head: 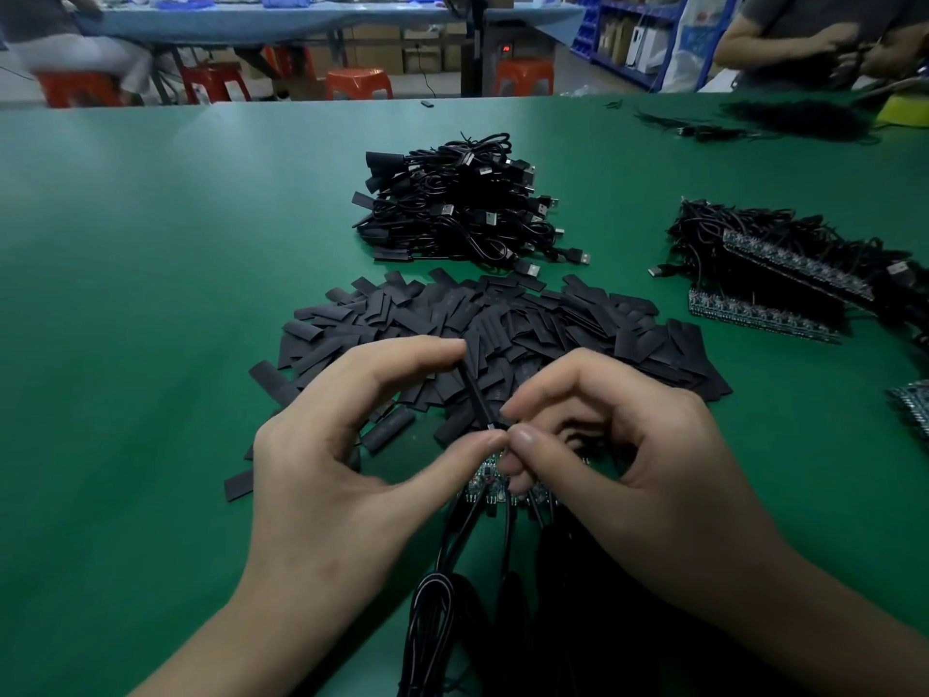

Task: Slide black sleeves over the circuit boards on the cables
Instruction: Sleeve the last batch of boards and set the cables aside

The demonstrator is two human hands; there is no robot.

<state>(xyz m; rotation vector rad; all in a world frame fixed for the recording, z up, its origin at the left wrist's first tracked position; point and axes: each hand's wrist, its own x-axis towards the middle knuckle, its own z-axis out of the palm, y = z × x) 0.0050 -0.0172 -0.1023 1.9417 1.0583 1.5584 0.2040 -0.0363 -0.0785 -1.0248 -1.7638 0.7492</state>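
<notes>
Nearest cables: black cables [442, 596] run from the bottom edge up between the wrists to a row of circuit boards [483, 479] lying flat under the hands.
Left hand: the left hand [342, 445] pinches one sleeve [475, 394] end to end, forefinger on the top end and thumb at the bottom end.
Right hand: the right hand [628, 445] is curled, with thumb and forefinger closing at the sleeve's lower end. Whether they grip it cannot be told. Its lower fingers reach down to the boards.
Sleeve position: it is held above the circuit boards, in front of the loose sleeves.
Sleeve axis: it is seen edge-on, and its long axis slants from upper left, away from the camera, down to lower right, toward the boards.
Surface: a green table [151, 294], matt, with a straight far edge.
Room: a workshop with a blue-covered bench [301, 20] and blue shelving [628, 37] behind.
Count, loose sleeves: one flat heap [502, 319], too many to number.
Count, sleeved cables: one pile [462, 203] beyond the heap, with plugs pointing right.
Count, bare board strips: two rows with cables [784, 279] at right, and a third strip [912, 410] at the frame edge.
Count, stools: at least four red stools [359, 83].
Count, other people: two, one seated far left [50, 32] and one far right [804, 37].
</notes>
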